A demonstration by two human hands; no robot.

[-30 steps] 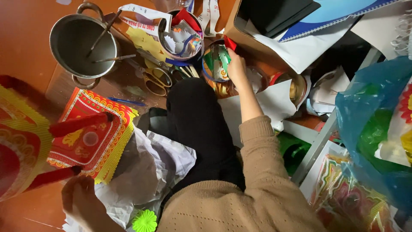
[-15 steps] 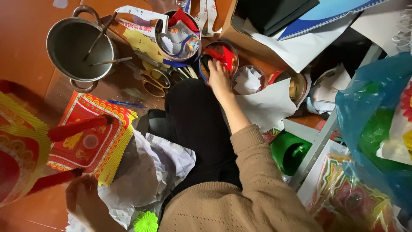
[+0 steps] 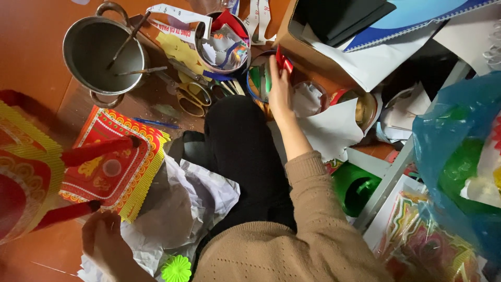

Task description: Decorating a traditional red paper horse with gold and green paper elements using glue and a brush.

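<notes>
Floor: reddish-brown boards [image 3: 31, 57], crowded with craft clutter on all sides of the seated person.
Nearest edge: a bright green paper flower [image 3: 176, 269] lies at the bottom, just beside the tan knitted sleeve.
Left hand: the left hand [image 3: 102, 240] rests low at the bottom left on crumpled white paper [image 3: 182, 209]; its fingers curl loosely against the sheet, and whether they pinch it cannot be told.
Beside it: a red and gold paper ornament [image 3: 112, 167] with yellow fringe lies just above that hand, with red rods [image 3: 96, 150] across it.
Middle: the person's black-clad leg [image 3: 240, 151] runs up the centre and hides the floor beneath it.
Right hand: the right hand [image 3: 279, 89] reaches forward past the knee, fingers wrapped over the rim of a round tin [image 3: 257, 83] and touching a red scrap [image 3: 284, 58] at its edge.
Tin: it sits just beyond the knee, holding green and orange paper pieces, wedged against a cardboard box [image 3: 302, 47].
In the way: scissors [image 3: 190, 99] and pencils lie just left of the tin; a torn white sheet [image 3: 334, 130] and a small bowl of white scraps [image 3: 309, 98] crowd its right.
Right side: a green foil roll [image 3: 355, 185], a white frame bar [image 3: 389, 177] and a blue plastic bag [image 3: 454, 151].
Farther: a second round container of paper scraps [image 3: 224, 44] stands behind the tin.
Farthest: a steel pot [image 3: 102, 52] with sticks in it at the upper left.
</notes>
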